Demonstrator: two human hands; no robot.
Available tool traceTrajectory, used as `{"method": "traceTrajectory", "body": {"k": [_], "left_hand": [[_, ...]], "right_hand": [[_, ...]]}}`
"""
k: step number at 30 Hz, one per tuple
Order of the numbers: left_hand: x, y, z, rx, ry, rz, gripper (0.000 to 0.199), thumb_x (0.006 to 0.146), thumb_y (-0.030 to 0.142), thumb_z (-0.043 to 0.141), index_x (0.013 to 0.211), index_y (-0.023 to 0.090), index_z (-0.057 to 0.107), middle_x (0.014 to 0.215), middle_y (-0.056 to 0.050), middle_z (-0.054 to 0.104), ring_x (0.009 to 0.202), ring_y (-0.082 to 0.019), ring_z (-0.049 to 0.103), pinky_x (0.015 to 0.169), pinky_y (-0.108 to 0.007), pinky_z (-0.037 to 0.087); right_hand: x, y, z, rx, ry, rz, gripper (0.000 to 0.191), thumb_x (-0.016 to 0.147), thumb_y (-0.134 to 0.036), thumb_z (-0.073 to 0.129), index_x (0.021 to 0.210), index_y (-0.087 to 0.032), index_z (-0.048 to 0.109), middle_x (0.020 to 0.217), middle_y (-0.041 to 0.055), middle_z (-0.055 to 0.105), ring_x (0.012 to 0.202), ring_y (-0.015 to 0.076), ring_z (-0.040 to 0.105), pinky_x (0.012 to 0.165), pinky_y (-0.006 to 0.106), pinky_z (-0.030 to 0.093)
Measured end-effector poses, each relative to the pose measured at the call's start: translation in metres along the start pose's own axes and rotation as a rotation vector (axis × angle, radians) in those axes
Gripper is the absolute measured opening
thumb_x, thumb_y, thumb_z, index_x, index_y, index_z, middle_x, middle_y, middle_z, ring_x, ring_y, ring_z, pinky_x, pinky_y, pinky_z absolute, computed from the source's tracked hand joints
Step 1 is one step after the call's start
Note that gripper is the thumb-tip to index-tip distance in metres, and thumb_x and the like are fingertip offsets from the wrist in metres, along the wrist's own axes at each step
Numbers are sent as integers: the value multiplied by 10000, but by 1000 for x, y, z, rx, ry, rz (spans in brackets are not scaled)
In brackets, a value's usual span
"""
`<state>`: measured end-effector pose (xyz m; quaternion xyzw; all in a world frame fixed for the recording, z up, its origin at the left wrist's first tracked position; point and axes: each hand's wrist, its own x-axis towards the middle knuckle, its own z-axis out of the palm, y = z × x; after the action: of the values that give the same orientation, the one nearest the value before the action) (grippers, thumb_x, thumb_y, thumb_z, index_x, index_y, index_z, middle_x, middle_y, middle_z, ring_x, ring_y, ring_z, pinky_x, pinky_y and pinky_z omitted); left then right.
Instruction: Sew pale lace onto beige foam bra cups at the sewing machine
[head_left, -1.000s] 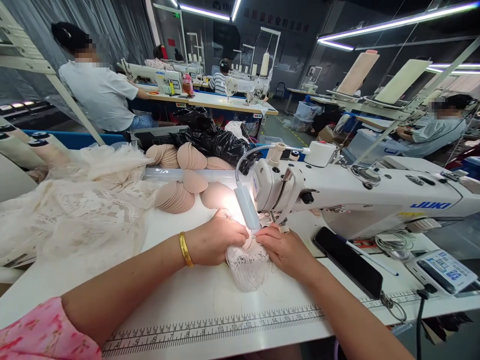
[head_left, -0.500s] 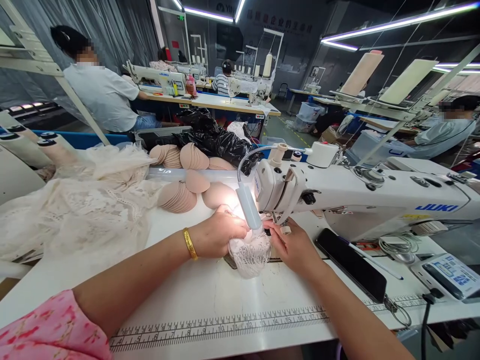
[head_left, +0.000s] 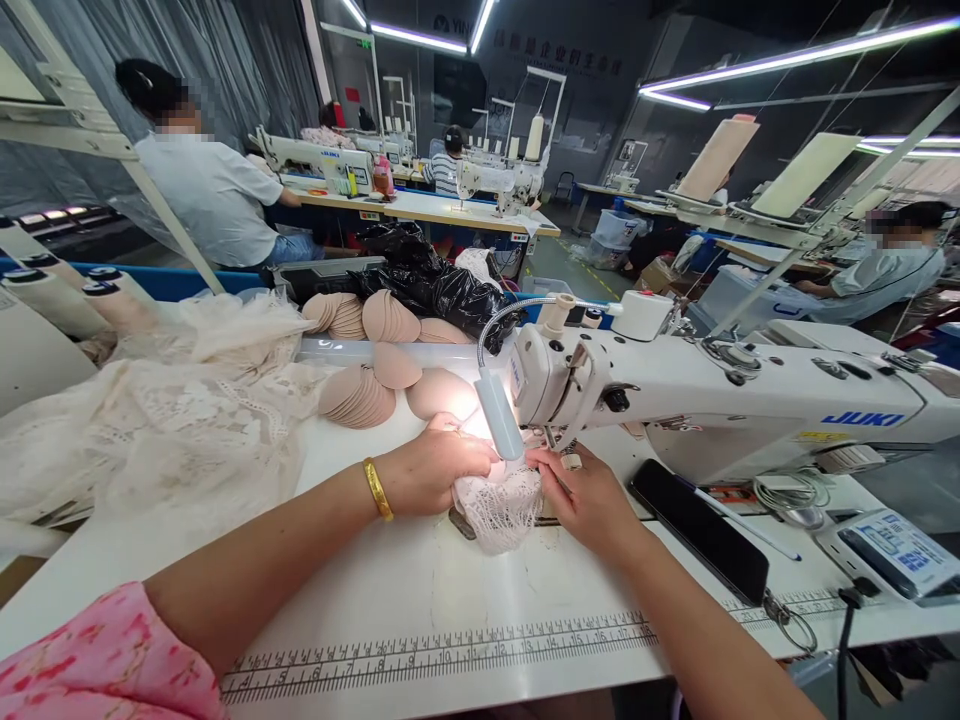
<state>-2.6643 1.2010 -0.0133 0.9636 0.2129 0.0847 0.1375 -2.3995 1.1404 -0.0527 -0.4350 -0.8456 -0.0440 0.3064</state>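
Under the head of the sewing machine [head_left: 720,375] lies a piece of pale pink lace fabric [head_left: 501,512], its loose end hanging toward me. My left hand [head_left: 439,465] is closed on the fabric's left side, fingers curled under the lamp's glare. On the other side, my right hand [head_left: 589,495] pinches the lace's right edge close to the presser foot. A grey lamp [head_left: 499,415] on a bendy neck covers part of the stitching spot, so the needle is hidden.
Beige bra cups [head_left: 358,396] are stacked behind my left hand. Cream lace [head_left: 187,420] heaps at left. A phone [head_left: 701,530], a pen and a white device [head_left: 892,550] lie at right. A printed ruler [head_left: 442,658] runs along the front edge. Two co-workers sit nearby.
The lace has shifted very slightly up and left at its loose end. Both hands keep their hold, with my right fingertips a little closer to the lamp. The camera view has tilted slightly.
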Motion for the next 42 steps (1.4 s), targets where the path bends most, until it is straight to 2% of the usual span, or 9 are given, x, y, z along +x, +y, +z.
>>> {"method": "traceTrajectory", "body": {"k": [7,10,15,22,26,29,32,36,42], "left_hand": [[-6,23,-3,236,-73,-221,252,910,322,650,1139,233,704,1063,-112,684,998,-328,619,921,-496,345],[-5,37,-4,256,-153,-312,322,911,430,661,1063,148,689,1052,-154,652,963,-333,605,920,-501,385],[-11,40,-10,126,-221,-236,499,828,435,774,1243,189,645,1104,-116,632,967,-314,590,910,-466,402],[-8,24,-1,85,-82,-77,126,1010,232,542,1013,182,658,1134,-89,702,1007,-278,632,918,-444,332],[2,21,4,-69,13,-145,425,1122,272,294,936,201,669,1006,-30,750,920,-218,635,937,-433,301],[1,22,-3,-121,-1,-149,500,1136,358,270,827,191,627,903,-7,721,846,-196,608,899,-409,299],[-5,23,-12,-117,-105,-91,385,1022,552,577,880,197,629,984,-12,704,864,-208,618,835,-373,298],[-10,20,-9,8,-150,-49,134,873,217,724,981,225,644,1204,-47,699,1004,-255,640,839,-376,269],[-4,17,6,34,-49,3,331,724,-87,549,883,196,614,1236,3,734,1025,-236,662,826,-376,249]], "right_hand": [[2,-12,-5,186,-144,-166,362,1077,-379,606,1400,-249,507,1248,98,733,1067,264,693,858,399,544],[0,-11,3,100,-193,-138,201,1094,-291,558,1288,-237,572,1152,81,738,1073,260,668,841,383,521],[-3,1,4,-88,-187,-68,235,1039,-81,454,1025,-218,644,919,65,697,845,244,609,737,361,473],[4,-8,-13,178,-229,-78,80,1092,-258,540,1116,-229,610,1015,60,714,940,242,629,882,414,517],[4,-21,4,148,-262,-47,560,956,-509,775,1381,-250,520,1235,99,696,1133,297,633,898,429,526],[3,-20,17,-58,-139,-24,145,1053,-260,596,1195,-236,609,1032,67,714,985,261,646,792,364,488],[1,-11,17,-184,-82,-94,283,946,-2,448,958,-224,623,904,42,692,789,217,581,713,339,426],[-1,1,6,-204,-35,-178,322,869,47,438,855,-221,616,813,36,645,778,224,525,720,341,407],[2,11,-22,4,-159,-56,322,897,-9,487,840,-239,705,748,51,633,856,255,561,752,363,484]]}}
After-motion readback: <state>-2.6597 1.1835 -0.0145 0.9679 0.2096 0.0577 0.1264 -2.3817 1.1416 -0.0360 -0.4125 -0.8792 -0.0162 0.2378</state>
